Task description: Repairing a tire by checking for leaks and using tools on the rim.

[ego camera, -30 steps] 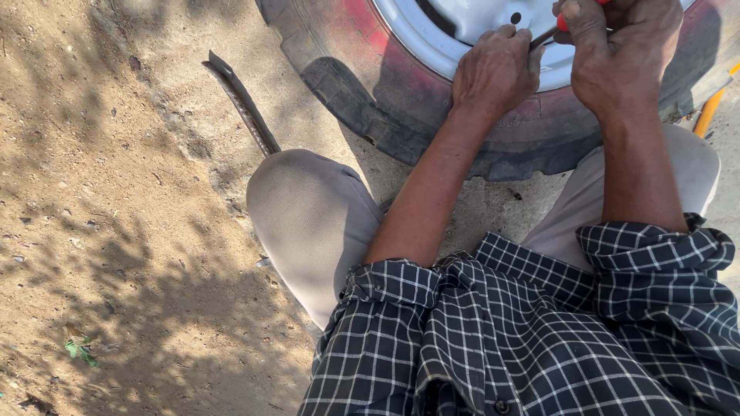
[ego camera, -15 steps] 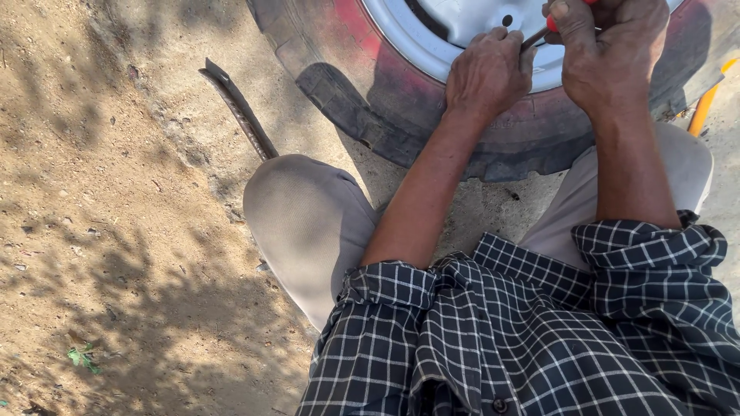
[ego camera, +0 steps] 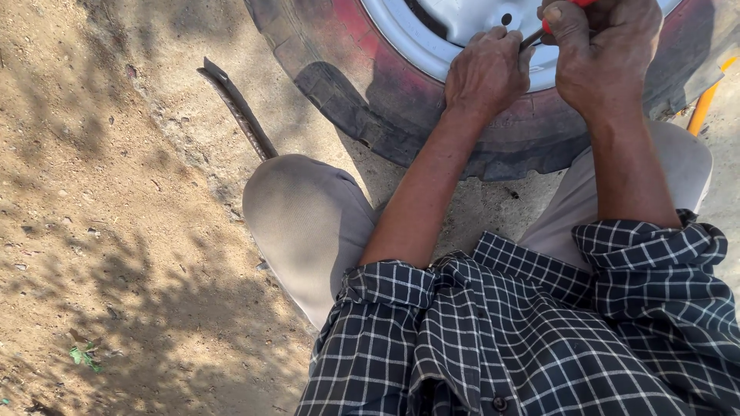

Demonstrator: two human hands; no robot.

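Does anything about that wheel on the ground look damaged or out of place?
Yes. A flap of rubber looks peeled away from the tyre near the left hand, and a bent metal bar lies loose in the dirt beside it.

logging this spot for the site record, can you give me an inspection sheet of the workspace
surface: sandy ground, dry, patchy shade
job's things: tyre lying flat with grey rim; red-handled tool pointed at the rim
clutter: rusty metal bar beside the tyre; yellow rod at right edge
grippers: left hand rests on the rim at the tool's tip; right hand grips the tool
cables: nothing seen
surroundings: small green weed
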